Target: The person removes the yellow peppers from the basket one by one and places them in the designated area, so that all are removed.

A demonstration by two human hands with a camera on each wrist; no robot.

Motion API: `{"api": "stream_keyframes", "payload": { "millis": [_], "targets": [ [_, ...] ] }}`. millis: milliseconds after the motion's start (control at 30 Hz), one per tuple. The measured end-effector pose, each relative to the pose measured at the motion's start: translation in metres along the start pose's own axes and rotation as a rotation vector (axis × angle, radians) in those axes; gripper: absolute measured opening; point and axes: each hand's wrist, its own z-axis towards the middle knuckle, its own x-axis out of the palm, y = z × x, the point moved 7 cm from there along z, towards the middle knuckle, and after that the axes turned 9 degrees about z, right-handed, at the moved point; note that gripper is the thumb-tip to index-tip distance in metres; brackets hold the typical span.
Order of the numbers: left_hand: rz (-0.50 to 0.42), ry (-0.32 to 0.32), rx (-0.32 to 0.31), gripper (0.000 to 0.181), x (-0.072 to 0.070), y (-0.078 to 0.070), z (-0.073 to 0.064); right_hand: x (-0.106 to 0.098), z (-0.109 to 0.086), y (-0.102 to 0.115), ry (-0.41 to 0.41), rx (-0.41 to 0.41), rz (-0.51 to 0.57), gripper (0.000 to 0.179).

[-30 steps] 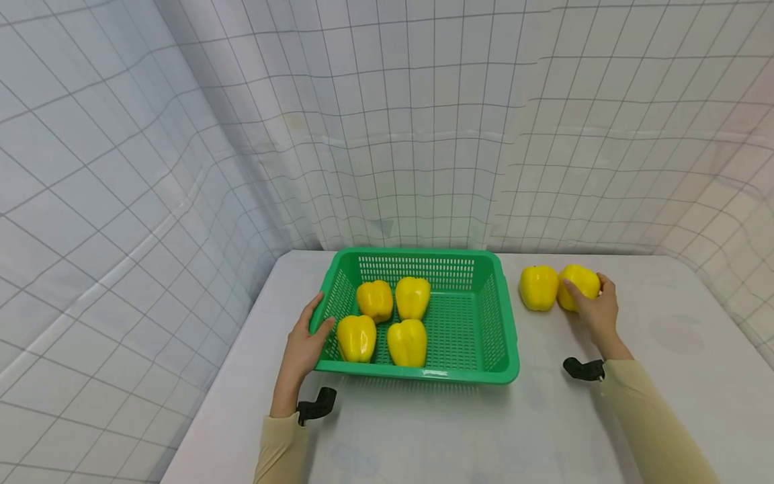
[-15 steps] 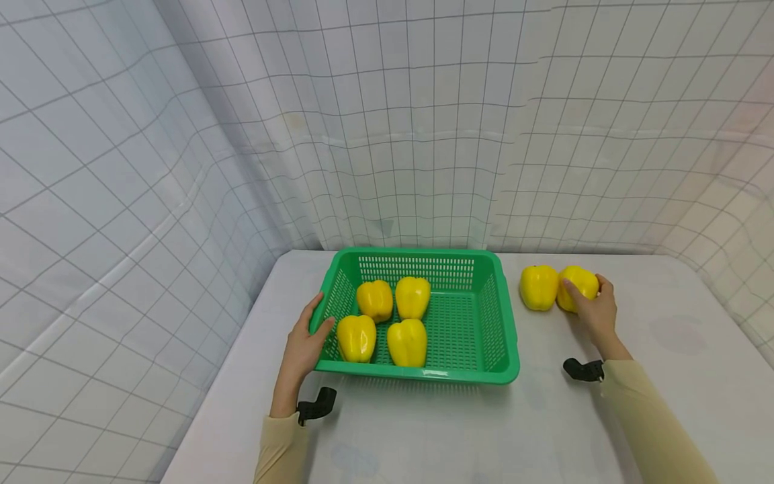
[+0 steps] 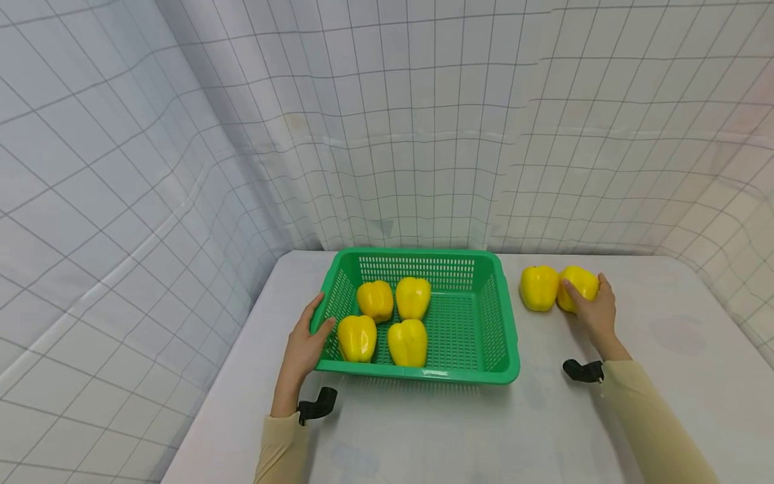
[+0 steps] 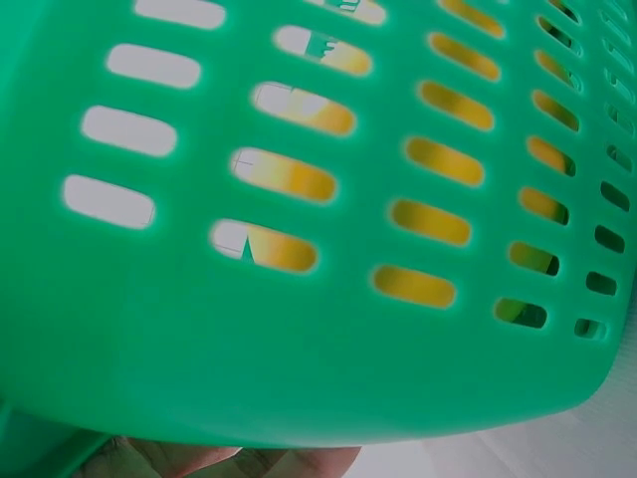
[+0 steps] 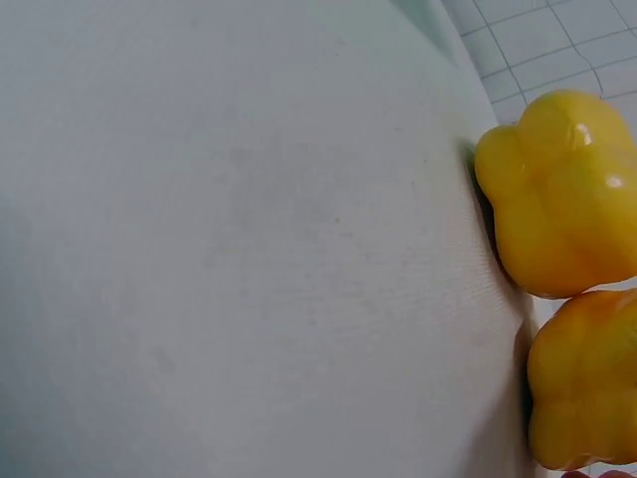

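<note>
In the head view, a green plastic basket (image 3: 417, 372) stands on the table with several yellow bell peppers (image 3: 408, 343) in its left half. My left hand (image 3: 305, 341) grips its left rim, thumb over the edge and fingers along the outside. The left wrist view is filled by the slotted basket wall (image 4: 149, 329), with finger parts (image 4: 309, 462) below it. Right of the basket, my right hand (image 3: 597, 317) holds a yellow bell pepper (image 3: 582, 279) between thumb and fingers. Another yellow bell pepper (image 3: 539, 288) sits right beside it on the left.
White grid-patterned cloth (image 3: 417, 134) hangs behind and at both sides of the white table (image 3: 423, 437). The basket's right half shows bare slotted floor (image 3: 452, 329). A black wrist device (image 3: 317, 405) sits at each sleeve cuff.
The pepper in my right hand has shifted very slightly, and the right fingers have moved a little left along with it. The left hand and basket stay put.
</note>
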Motion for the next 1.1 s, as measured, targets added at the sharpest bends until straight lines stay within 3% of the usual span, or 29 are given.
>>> {"api": "stream_keyframes", "payload": {
  "millis": [167,333,467,600,833,967,1100],
  "targets": [
    [0.0,0.0,-0.002,0.058,0.0,0.001,0.0,-0.006,-0.005,0.014,-0.127,-0.05,0.058,0.078],
    [0.007,-0.003,0.0,0.058,0.0,0.0,0.0,-0.01,-0.013,0.042,-0.285,-0.179,0.14,0.05],
    [0.011,-0.004,0.003,0.058,-0.001,0.0,0.0,-0.004,-0.022,0.071,-0.314,-0.268,0.196,0.038],
    [0.01,-0.005,0.008,0.058,-0.001,0.0,0.001,0.008,-0.035,0.102,-0.245,-0.32,0.214,0.032],
    [0.009,-0.007,0.006,0.057,-0.001,0.0,0.002,0.038,-0.059,0.15,-0.034,-0.391,0.258,0.03],
    [0.009,-0.005,0.005,0.057,-0.001,-0.001,0.001,0.06,-0.074,0.172,0.153,-0.455,0.189,0.033],
    [0.011,-0.001,0.009,0.057,-0.001,-0.001,0.002,0.089,-0.089,0.186,0.385,-0.451,0.102,0.036]
  ]
}}
